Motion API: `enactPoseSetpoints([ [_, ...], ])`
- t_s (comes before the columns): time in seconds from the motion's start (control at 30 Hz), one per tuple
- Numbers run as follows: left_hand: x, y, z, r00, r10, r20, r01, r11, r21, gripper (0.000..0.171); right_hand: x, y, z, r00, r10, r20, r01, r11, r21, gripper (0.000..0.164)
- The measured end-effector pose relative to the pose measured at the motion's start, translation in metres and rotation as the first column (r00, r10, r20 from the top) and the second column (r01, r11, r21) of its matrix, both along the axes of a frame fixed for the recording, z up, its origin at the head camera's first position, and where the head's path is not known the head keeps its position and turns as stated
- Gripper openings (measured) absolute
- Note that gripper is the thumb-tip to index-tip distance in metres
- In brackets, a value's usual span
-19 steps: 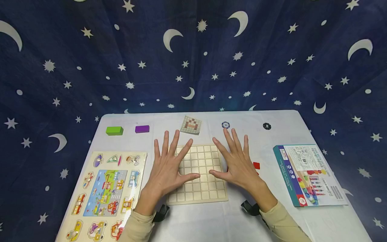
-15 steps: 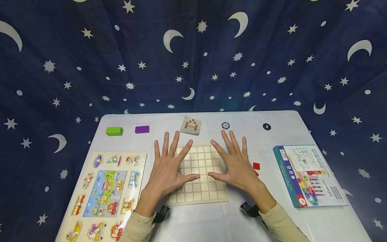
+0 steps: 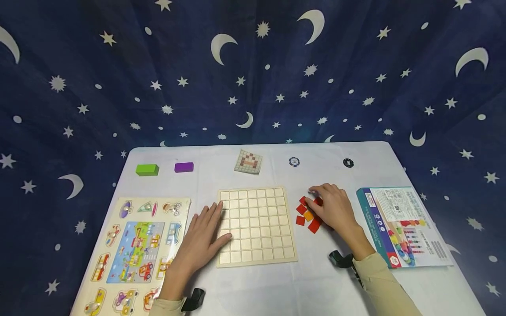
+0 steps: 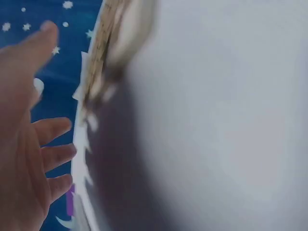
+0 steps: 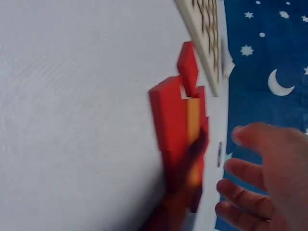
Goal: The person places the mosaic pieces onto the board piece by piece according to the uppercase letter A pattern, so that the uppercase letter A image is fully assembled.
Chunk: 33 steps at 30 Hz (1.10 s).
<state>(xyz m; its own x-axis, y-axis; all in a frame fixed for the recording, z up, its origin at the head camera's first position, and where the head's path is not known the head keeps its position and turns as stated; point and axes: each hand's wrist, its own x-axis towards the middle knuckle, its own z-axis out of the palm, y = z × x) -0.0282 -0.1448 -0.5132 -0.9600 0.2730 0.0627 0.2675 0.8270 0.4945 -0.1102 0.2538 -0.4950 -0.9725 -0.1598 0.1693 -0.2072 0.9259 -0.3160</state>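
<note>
A pale wooden board (image 3: 257, 226) with a grid of square cells lies at the middle of the table, its cells bare. My left hand (image 3: 201, 241) is at the board's left edge, fingers extended and thumb over the lower left cells. Just right of the board lie several red square tiles (image 3: 300, 220) with an orange tile (image 3: 308, 215) among them. My right hand (image 3: 336, 208) hovers at the right side of these tiles with bent, loose fingers, hiding part of the group. In the right wrist view, its fingers (image 5: 248, 197) hold nothing, close to the red tiles (image 5: 168, 110).
A vehicle peg puzzle (image 3: 168, 232) lies at left, a boxed set (image 3: 403, 226) at right. Along the back are a green block (image 3: 147, 170), a purple block (image 3: 184, 167), a pattern card (image 3: 248, 162), a blue-and-white chip (image 3: 294, 162) and a black chip (image 3: 348, 163).
Both hands have left their spread pose over the board. The left moved left and down to the board's edge; the right moved right to the tiles, uncovering more of them.
</note>
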Motion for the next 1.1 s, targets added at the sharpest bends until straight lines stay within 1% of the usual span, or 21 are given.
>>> enactPoseSetpoints([
  [0.13, 0.006, -0.008, -0.009, 1.0, 0.007, 0.002, -0.007, 1.0, -0.017, 0.071, -0.005, 0.0, -0.008, 0.999, 0.018, 0.033, -0.019, 0.999, 0.028, 0.042],
  [0.2, 0.007, -0.01, -0.01, 1.0, 0.008, -0.01, -0.008, 1.0, -0.026, 0.065, -0.006, -0.002, -0.01, 0.999, 0.032, 0.037, -0.033, 0.999, 0.036, 0.041],
  [0.3, 0.007, -0.012, -0.009, 1.0, 0.003, -0.025, -0.003, 1.0, -0.029, 0.06, -0.007, -0.004, -0.009, 0.999, 0.037, 0.035, -0.039, 0.998, 0.046, 0.039],
  [0.43, 0.006, -0.013, -0.008, 0.999, -0.017, -0.034, 0.017, 1.0, -0.01, 0.06, -0.007, -0.005, -0.007, 0.998, 0.03, 0.048, -0.033, 0.998, 0.057, 0.037],
  [0.6, 0.005, -0.015, -0.009, 0.999, -0.033, -0.013, 0.034, 0.999, 0.011, 0.063, -0.01, -0.006, -0.004, 0.998, 0.027, 0.057, -0.03, 0.998, 0.057, 0.035],
  [0.73, 0.005, -0.015, -0.01, 0.999, -0.039, 0.013, 0.039, 0.999, 0.022, 0.062, -0.012, -0.007, -0.004, 0.999, 0.002, 0.04, -0.004, 0.998, 0.059, 0.034],
  [0.9, 0.006, -0.014, -0.011, 0.999, -0.045, 0.027, 0.045, 0.999, 0.031, 0.062, -0.012, -0.007, -0.004, 0.999, -0.037, 0.013, 0.036, 0.996, 0.083, 0.036],
  [1.0, 0.006, -0.014, -0.012, 0.999, -0.044, 0.029, 0.043, 0.999, 0.027, 0.062, -0.011, -0.006, -0.005, 0.999, -0.032, 0.023, 0.029, 0.995, 0.098, 0.037],
  [1.1, 0.007, -0.015, -0.012, 0.999, -0.043, 0.029, 0.043, 0.999, 0.021, 0.061, -0.012, -0.009, -0.006, 1.0, -0.014, 0.015, 0.013, 0.996, 0.093, 0.036],
])
